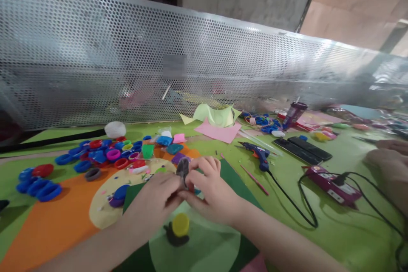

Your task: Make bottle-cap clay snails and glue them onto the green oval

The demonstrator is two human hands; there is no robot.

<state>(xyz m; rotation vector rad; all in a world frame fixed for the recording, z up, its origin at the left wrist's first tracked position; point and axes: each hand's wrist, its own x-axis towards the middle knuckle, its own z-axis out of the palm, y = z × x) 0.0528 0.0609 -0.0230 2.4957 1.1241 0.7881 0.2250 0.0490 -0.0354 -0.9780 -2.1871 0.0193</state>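
My left hand point(160, 188) and my right hand point(207, 185) meet at the middle of the work area, fingers pinched together. Between them is a small dark grey packet point(182, 167) that looks wrapped in clear film; the fingers hide its lower part. Below the hands, a pale green paper circle point(219, 242) lies on a dark green sheet point(137, 255). On the circle sits a yellow bottle cap point(180, 224) with a dark, snail-like shape point(177, 239) around its lower side. Similar small packets, among them a purple one point(180, 158) and a teal one point(174, 148), lie just beyond my fingers.
Bottle caps and rings point(95, 153) are heaped at left, near a cream paper circle point(102, 208) on orange paper point(54, 221). A glue gun point(259, 155), its cord, a purple power strip point(334, 185) and a black phone point(298, 151) lie right. Another person's hand point(387, 161) is far right.
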